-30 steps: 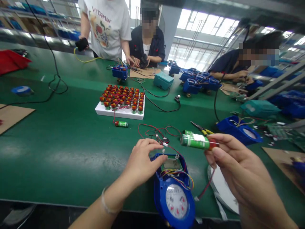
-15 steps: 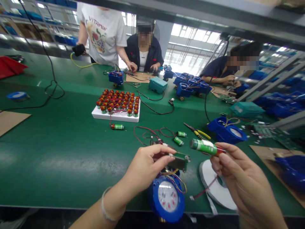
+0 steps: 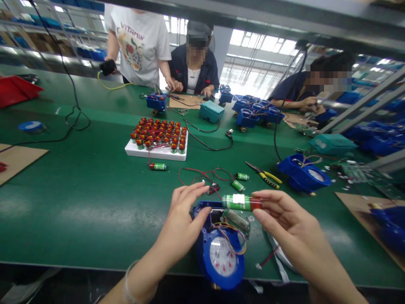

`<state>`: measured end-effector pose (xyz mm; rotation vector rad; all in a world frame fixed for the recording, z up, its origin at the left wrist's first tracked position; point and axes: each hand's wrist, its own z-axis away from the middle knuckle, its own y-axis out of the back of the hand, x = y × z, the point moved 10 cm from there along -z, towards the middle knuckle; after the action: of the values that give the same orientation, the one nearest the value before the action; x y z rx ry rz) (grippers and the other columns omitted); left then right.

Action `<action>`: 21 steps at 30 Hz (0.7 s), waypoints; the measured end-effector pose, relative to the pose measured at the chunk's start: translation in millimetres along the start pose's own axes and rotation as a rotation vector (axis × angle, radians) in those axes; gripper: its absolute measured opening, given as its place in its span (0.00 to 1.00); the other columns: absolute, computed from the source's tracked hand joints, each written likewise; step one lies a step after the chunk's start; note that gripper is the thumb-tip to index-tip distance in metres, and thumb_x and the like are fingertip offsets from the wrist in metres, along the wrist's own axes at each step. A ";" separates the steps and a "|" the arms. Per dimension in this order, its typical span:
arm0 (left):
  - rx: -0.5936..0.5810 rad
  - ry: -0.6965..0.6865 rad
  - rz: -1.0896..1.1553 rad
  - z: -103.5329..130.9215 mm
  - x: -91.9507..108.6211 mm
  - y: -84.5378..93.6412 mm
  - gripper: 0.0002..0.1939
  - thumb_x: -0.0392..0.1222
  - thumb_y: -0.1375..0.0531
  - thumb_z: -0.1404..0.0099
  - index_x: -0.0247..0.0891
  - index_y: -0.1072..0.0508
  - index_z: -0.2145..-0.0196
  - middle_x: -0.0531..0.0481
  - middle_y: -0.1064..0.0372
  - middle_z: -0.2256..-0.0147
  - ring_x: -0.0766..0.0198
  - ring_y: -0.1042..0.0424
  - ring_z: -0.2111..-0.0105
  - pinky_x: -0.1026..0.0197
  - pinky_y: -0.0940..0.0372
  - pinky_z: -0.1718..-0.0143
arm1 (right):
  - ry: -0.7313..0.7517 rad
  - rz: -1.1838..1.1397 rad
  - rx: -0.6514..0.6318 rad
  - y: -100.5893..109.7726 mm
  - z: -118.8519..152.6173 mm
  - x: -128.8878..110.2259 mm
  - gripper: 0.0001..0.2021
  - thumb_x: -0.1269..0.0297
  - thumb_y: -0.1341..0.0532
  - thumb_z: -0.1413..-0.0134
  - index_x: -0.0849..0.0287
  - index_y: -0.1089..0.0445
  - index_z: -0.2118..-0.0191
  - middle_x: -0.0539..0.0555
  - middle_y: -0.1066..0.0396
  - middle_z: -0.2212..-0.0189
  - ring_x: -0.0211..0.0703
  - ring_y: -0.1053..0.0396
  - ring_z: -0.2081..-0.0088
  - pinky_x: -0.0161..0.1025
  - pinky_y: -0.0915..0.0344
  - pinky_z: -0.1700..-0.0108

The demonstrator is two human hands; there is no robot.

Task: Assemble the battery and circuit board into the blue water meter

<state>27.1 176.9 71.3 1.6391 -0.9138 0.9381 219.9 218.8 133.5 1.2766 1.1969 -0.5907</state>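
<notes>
A blue water meter (image 3: 221, 253) with a white dial lies at the near edge of the green table (image 3: 79, 190), its top housing open with a small circuit board (image 3: 238, 219) and coloured wires showing. My left hand (image 3: 183, 219) rests on the meter's upper left rim, fingers spread over the open housing. My right hand (image 3: 284, 228) holds a green battery with a red end (image 3: 241, 202) sideways just above the open housing, pinched at its red end.
A white tray of red-capped batteries (image 3: 158, 139) stands mid-table. Loose batteries (image 3: 158, 166), red and black wires (image 3: 202, 174), yellow-handled cutters (image 3: 264, 174) and another blue housing (image 3: 303, 174) lie around. Three people work across the table.
My left hand has put the circuit board down into the meter and now rests on its rim. My right hand has brought the battery leftward and lower, over the open housing.
</notes>
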 end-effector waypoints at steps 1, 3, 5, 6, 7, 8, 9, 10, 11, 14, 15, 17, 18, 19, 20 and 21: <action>0.053 0.089 0.084 8.8 -16.6 4.8 0.22 0.41 0.41 0.35 0.49 0.34 0.44 0.48 0.40 0.40 0.53 0.45 0.40 0.45 0.46 0.40 | 0.014 0.039 -0.032 -5.9 -1.1 -2.6 0.14 0.55 0.35 0.41 0.55 0.32 0.54 0.54 0.26 0.61 0.44 0.26 0.60 0.33 0.27 0.59; 0.084 0.281 0.284 27.3 -48.9 -0.7 0.29 0.45 0.39 0.37 0.47 0.41 0.39 0.43 0.46 0.38 0.51 0.45 0.39 0.44 0.45 0.41 | 0.038 0.123 -0.096 -18.3 -3.9 -7.8 0.12 0.57 0.37 0.39 0.53 0.33 0.53 0.51 0.26 0.61 0.42 0.26 0.61 0.32 0.28 0.61; 0.020 0.451 0.503 43.7 -70.1 -22.0 0.39 0.48 0.36 0.40 0.45 0.49 0.36 0.38 0.48 0.37 0.47 0.42 0.40 0.43 0.44 0.41 | 0.056 0.211 -0.157 -31.2 -6.8 -11.8 0.12 0.59 0.38 0.39 0.52 0.33 0.51 0.49 0.26 0.61 0.40 0.27 0.62 0.31 0.28 0.61; -0.025 0.516 0.601 50.2 -74.9 -33.6 0.43 0.49 0.35 0.42 0.44 0.51 0.35 0.36 0.48 0.38 0.46 0.40 0.41 0.43 0.44 0.41 | 0.064 0.254 -0.188 -37.7 -8.0 -13.2 0.12 0.60 0.39 0.39 0.51 0.33 0.51 0.48 0.26 0.61 0.40 0.27 0.62 0.32 0.29 0.61; -0.066 0.564 0.688 55.1 -76.5 -43.5 0.46 0.49 0.33 0.43 0.44 0.52 0.34 0.35 0.47 0.38 0.46 0.38 0.42 0.42 0.44 0.41 | 0.070 0.291 -0.220 -44.0 -8.9 -14.0 0.11 0.61 0.39 0.39 0.51 0.33 0.51 0.47 0.26 0.61 0.40 0.27 0.63 0.33 0.29 0.62; -0.098 0.593 0.764 58.3 -75.5 -51.0 0.48 0.48 0.31 0.45 0.44 0.53 0.34 0.35 0.46 0.39 0.45 0.36 0.43 0.43 0.43 0.41 | 0.072 0.320 -0.250 -49.7 -9.6 -14.0 0.11 0.61 0.39 0.40 0.50 0.32 0.52 0.47 0.26 0.61 0.40 0.27 0.63 0.34 0.30 0.62; -0.120 0.607 0.828 60.0 -73.0 -55.8 0.50 0.47 0.30 0.47 0.45 0.52 0.34 0.35 0.44 0.39 0.46 0.35 0.44 0.43 0.42 0.41 | 0.072 0.342 -0.275 -54.5 -10.2 -13.6 0.10 0.62 0.39 0.40 0.50 0.31 0.53 0.46 0.26 0.62 0.40 0.27 0.64 0.35 0.30 0.61; -0.136 0.612 0.882 60.8 -69.9 -58.9 0.51 0.46 0.29 0.49 0.45 0.52 0.35 0.36 0.42 0.40 0.46 0.34 0.45 0.44 0.42 0.42 | 0.074 0.356 -0.291 -58.0 -10.9 -13.3 0.10 0.62 0.39 0.41 0.50 0.30 0.54 0.46 0.26 0.62 0.41 0.27 0.64 0.36 0.30 0.61; -0.149 0.612 0.931 61.0 -66.6 -60.8 0.52 0.44 0.28 0.50 0.45 0.52 0.35 0.36 0.40 0.41 0.47 0.33 0.46 0.45 0.41 0.42 | 0.077 0.365 -0.300 -60.6 -11.7 -12.8 0.09 0.63 0.39 0.42 0.50 0.29 0.55 0.46 0.26 0.62 0.41 0.27 0.64 0.36 0.31 0.60; -0.136 0.611 1.037 60.7 -61.5 -61.0 0.54 0.41 0.27 0.52 0.44 0.52 0.34 0.38 0.36 0.42 0.51 0.31 0.47 0.49 0.38 0.43 | 0.105 0.396 -0.310 -65.6 -13.9 -11.8 0.10 0.66 0.37 0.44 0.50 0.27 0.56 0.47 0.27 0.62 0.42 0.28 0.64 0.37 0.32 0.61; -0.121 0.614 1.052 60.7 -61.4 -60.3 0.53 0.41 0.27 0.52 0.43 0.51 0.35 0.38 0.36 0.42 0.52 0.31 0.48 0.50 0.38 0.43 | 0.118 0.409 -0.321 -68.1 -14.1 -11.1 0.10 0.67 0.37 0.44 0.50 0.27 0.55 0.47 0.27 0.62 0.42 0.29 0.64 0.37 0.33 0.61; -0.097 0.622 1.075 61.1 -61.6 -59.6 0.53 0.39 0.27 0.52 0.43 0.50 0.34 0.39 0.36 0.42 0.52 0.30 0.48 0.51 0.37 0.44 | 0.137 0.438 -0.342 -73.2 -13.9 -8.7 0.12 0.69 0.36 0.44 0.51 0.27 0.54 0.48 0.28 0.61 0.42 0.29 0.62 0.37 0.33 0.60; -0.092 0.630 1.087 61.6 -61.7 -60.1 0.54 0.39 0.27 0.53 0.44 0.50 0.34 0.39 0.35 0.42 0.52 0.30 0.48 0.51 0.37 0.44 | 0.142 0.459 -0.347 -75.7 -13.8 -7.2 0.12 0.70 0.35 0.44 0.51 0.27 0.54 0.48 0.28 0.61 0.42 0.29 0.62 0.37 0.33 0.60; -0.090 0.639 1.098 62.2 -61.6 -60.7 0.55 0.39 0.27 0.53 0.44 0.51 0.34 0.39 0.35 0.42 0.52 0.30 0.48 0.50 0.37 0.44 | 0.142 0.487 -0.349 -78.0 -13.8 -5.3 0.13 0.71 0.34 0.45 0.52 0.27 0.54 0.49 0.28 0.61 0.43 0.29 0.61 0.38 0.33 0.59; -0.088 0.646 1.105 62.8 -61.6 -61.1 0.55 0.39 0.27 0.53 0.44 0.52 0.33 0.39 0.34 0.43 0.52 0.29 0.49 0.50 0.37 0.44 | 0.137 0.521 -0.352 -80.6 -14.0 -3.2 0.14 0.73 0.34 0.46 0.53 0.27 0.54 0.49 0.27 0.61 0.43 0.29 0.61 0.38 0.33 0.59; -0.086 0.653 1.107 63.4 -61.7 -61.3 0.56 0.39 0.27 0.53 0.45 0.52 0.33 0.40 0.33 0.43 0.52 0.29 0.49 0.49 0.37 0.44 | 0.132 0.558 -0.358 -83.8 -14.3 -1.4 0.14 0.74 0.33 0.46 0.54 0.27 0.54 0.50 0.27 0.61 0.44 0.29 0.62 0.39 0.33 0.59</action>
<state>66.0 136.6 -20.6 0.5429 -1.3413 1.9728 141.1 209.7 103.2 1.2742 0.9363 0.1137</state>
